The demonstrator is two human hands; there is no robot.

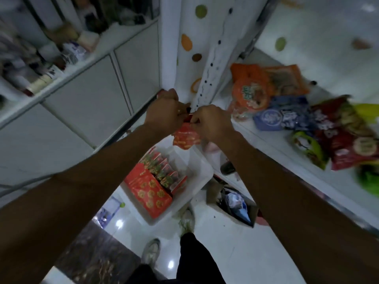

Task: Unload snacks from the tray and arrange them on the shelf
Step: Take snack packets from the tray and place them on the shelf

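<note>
Both my hands meet in front of the white shelf upright [207, 78]. My left hand [164, 113] and my right hand [211, 121] pinch the top of a small red snack packet [185, 138], which hangs below them. Under the hands, on the floor, a white tray [202, 167] holds a red carton [149, 191] with several red snack packets [164, 171] standing in a row. To the right, the white shelf [272, 144] carries orange [250, 93], blue [281, 115], red [344, 136] and green [307, 148] snack bags.
A white cabinet [82, 95] with bottles and jars on top stands at the left. A cardboard box [235, 203] of items sits on the floor under the shelf. My feet [151, 251] stand on glossy white tiles beside a dark stone strip.
</note>
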